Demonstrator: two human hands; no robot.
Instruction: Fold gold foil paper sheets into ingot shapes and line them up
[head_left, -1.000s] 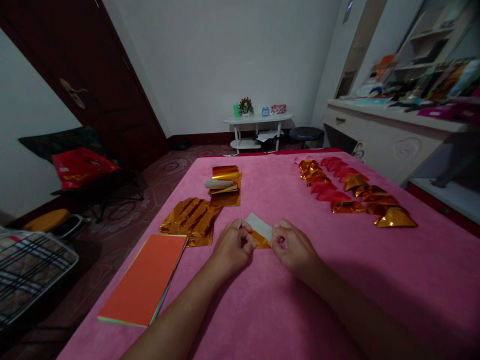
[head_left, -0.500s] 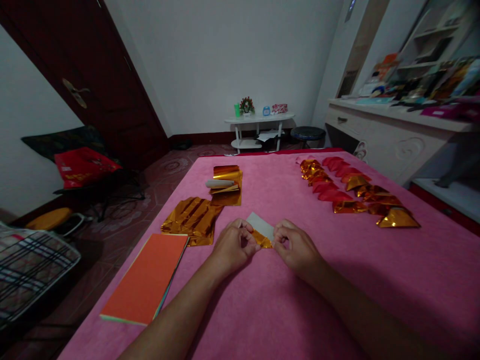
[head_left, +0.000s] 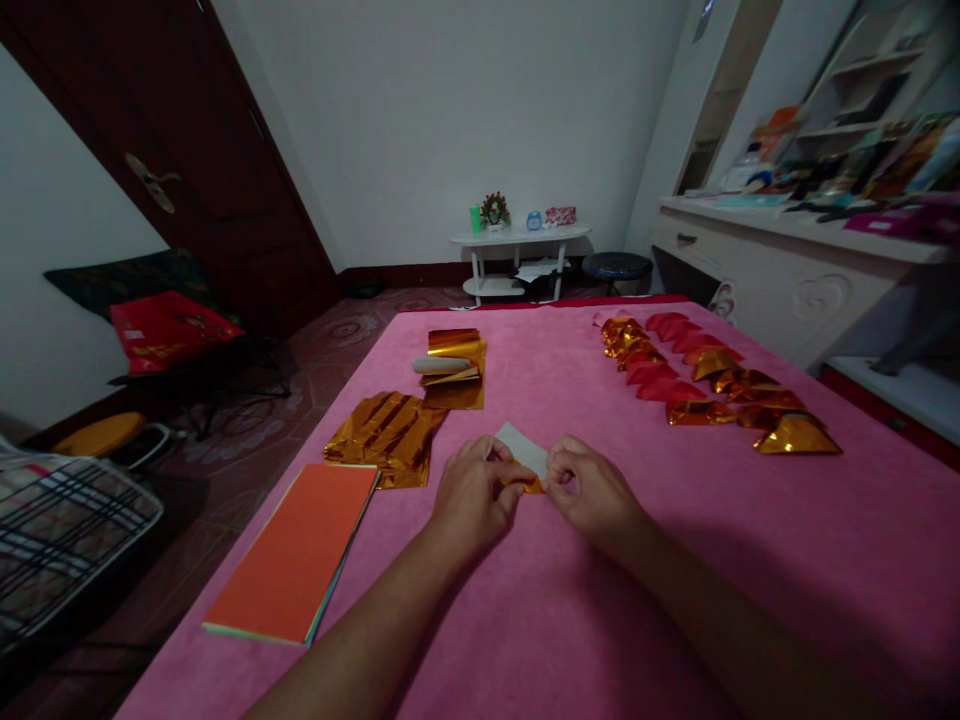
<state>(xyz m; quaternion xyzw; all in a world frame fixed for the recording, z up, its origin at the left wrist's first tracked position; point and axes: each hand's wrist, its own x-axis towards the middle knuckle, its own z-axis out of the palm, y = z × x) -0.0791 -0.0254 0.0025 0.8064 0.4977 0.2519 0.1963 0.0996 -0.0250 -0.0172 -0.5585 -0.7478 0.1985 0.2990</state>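
A small sheet of gold foil paper [head_left: 523, 450], grey on its back and partly folded over to show a gold strip, lies on the pink-covered table between my hands. My left hand [head_left: 478, 490] is closed on its left side, with fingers pressing across the gold fold. At the right corner, my right hand [head_left: 589, 490] pinches the same paper between thumb and curled fingers. Left of my hands is a pile of crinkled gold foil sheets [head_left: 386, 435]. A stack of coloured paper with orange on top [head_left: 296, 555] rests beside my left forearm.
Farther back lie more gold foil sheets [head_left: 461, 390] with a grey rolled piece [head_left: 442, 366] on them. Rows of folded gold and red foil pieces [head_left: 795, 435] cover the table's far right. A white dresser [head_left: 765, 265] stands beyond the right edge, a chair with a red bag [head_left: 172, 330] at left.
My left fingers have shifted right along the fold, covering more of the gold strip. My right hand stays at the paper's right corner.
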